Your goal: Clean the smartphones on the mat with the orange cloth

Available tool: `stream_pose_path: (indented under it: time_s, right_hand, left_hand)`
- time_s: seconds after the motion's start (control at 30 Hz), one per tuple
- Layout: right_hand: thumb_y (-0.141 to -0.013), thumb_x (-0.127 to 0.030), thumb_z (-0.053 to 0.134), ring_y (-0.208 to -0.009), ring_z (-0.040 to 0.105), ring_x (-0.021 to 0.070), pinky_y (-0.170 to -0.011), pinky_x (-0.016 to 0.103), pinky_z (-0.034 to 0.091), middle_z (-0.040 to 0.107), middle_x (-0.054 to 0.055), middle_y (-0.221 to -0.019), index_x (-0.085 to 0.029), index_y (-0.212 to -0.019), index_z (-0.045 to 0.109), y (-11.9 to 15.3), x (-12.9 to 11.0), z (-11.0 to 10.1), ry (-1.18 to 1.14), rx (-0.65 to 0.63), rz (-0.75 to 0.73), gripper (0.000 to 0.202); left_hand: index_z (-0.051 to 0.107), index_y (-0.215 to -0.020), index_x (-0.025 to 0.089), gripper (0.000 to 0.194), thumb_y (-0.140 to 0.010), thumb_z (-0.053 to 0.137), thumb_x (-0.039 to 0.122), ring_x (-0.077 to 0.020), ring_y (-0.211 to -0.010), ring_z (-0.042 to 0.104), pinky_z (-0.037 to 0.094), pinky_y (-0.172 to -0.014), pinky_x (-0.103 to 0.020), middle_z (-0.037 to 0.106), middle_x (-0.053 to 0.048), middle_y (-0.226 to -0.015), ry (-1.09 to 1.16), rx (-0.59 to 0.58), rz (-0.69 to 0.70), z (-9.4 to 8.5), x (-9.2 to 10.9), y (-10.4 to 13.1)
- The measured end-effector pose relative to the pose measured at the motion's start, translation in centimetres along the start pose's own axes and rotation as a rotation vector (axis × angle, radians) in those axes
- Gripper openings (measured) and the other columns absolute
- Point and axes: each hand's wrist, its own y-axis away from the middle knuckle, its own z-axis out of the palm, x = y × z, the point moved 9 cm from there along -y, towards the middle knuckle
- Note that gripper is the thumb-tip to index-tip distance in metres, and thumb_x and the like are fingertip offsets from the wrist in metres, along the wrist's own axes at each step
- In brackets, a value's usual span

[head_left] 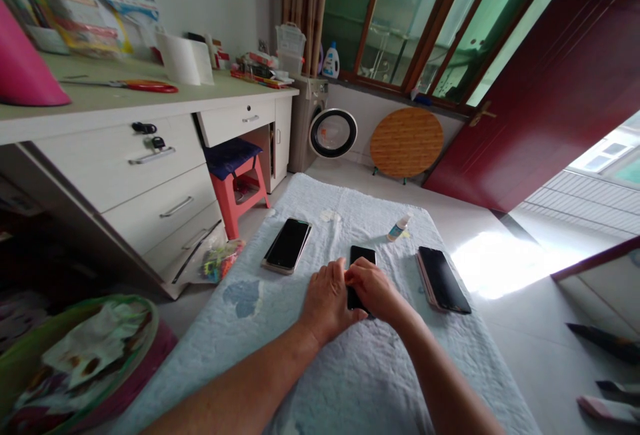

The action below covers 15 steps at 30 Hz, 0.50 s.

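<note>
A black phone [363,255] lies on the pale blue cloth [350,215], partly covered by both my hands. My left hand [327,303] rests at its left edge, fingers together and thumb at the near end. Across the phone reaches my right hand [374,285], its fingers bent and closed near the left hand's fingertips; whatever they pinch is too small to make out. To the left lies another phone [289,243] on a light case or second device. A dark phone [444,279] with a pinkish case lies on the right. Beyond the hands stands a small spray bottle [399,228].
A white desk [170,201] with scissors [150,86] and paper rolls [183,58] stands at left. A red stool [240,188] is beside it, and a basket [150,335] sits at lower left. Farther back are a washing machine [304,111] and a round wooden board [406,141].
</note>
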Motion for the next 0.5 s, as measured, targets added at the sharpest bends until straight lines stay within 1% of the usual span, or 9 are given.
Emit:
stream_pose_path:
  time_s: [0.13,0.2,0.27,0.33,0.4,0.5]
  right_hand:
    - [-0.076,-0.002,0.047,-0.076,0.052,0.0109,-0.069,0.021,0.038,0.054,0.001,-0.084,-0.018,-0.078,0.065,1.5,-1.1,0.5,-0.027,-0.092,0.007,0.024]
    - [-0.073,-0.002,0.048,-0.075,0.051,0.0104,-0.068,0.021,0.037,0.054,0.0,-0.084,-0.018,-0.074,0.062,2.0,-1.5,0.6,-0.036,-0.13,-0.007,0.022]
    - [-0.072,-0.002,0.049,-0.075,0.051,0.01,-0.067,0.02,0.037,0.053,0.0,-0.084,-0.018,-0.073,0.061,2.3,-1.6,0.7,-0.056,-0.154,-0.023,0.02]
    - [-0.072,-0.002,0.049,-0.075,0.052,0.0099,-0.067,0.02,0.038,0.053,0.0,-0.085,-0.018,-0.074,0.06,2.4,-1.7,0.6,-0.094,-0.159,-0.033,0.02]
    - [-0.073,-0.002,0.049,-0.077,0.052,0.0102,-0.069,0.02,0.039,0.053,0.0,-0.087,-0.018,-0.076,0.061,2.4,-1.6,0.4,-0.131,-0.142,-0.047,0.02]
    - [-0.077,-0.004,0.049,-0.075,0.052,0.0101,-0.069,0.021,0.039,0.053,0.0,-0.084,-0.017,-0.076,0.062,2.1,-0.6,-0.2,-0.127,-0.067,-0.034,0.018]
  left_hand:
    - [0.025,-0.133,0.017,0.09,-0.059,0.074,0.037,-0.0308,-0.109,0.05,0.039,-0.092,-0.042,0.051,-0.011,-0.12,0.009,0.028,0.018,0.1,-0.2,-0.1]
    - [0.026,-0.134,0.017,0.088,-0.06,0.07,0.033,-0.031,-0.11,0.049,0.038,-0.093,-0.043,0.05,-0.012,-0.124,-0.006,0.02,0.033,0.3,-0.2,-0.2]
    - [0.028,-0.135,0.018,0.086,-0.06,0.069,0.032,-0.0313,-0.112,0.048,0.037,-0.095,-0.043,0.048,-0.012,-0.13,-0.014,0.003,0.055,0.5,-0.2,-0.2]
    - [0.033,-0.134,0.019,0.083,-0.061,0.07,0.036,-0.0316,-0.115,0.047,0.037,-0.097,-0.043,0.046,-0.011,-0.135,-0.015,-0.023,0.088,0.6,0.0,-0.3]
    - [0.04,-0.131,0.02,0.078,-0.064,0.071,0.043,-0.0314,-0.116,0.046,0.036,-0.098,-0.043,0.044,-0.01,-0.139,-0.018,-0.055,0.126,0.6,0.3,-0.3]
    - [0.049,-0.125,0.023,0.071,-0.066,0.072,0.053,-0.0314,-0.118,0.045,0.037,-0.097,-0.043,0.044,-0.007,-0.141,-0.032,-0.107,0.152,0.8,0.6,-0.3]
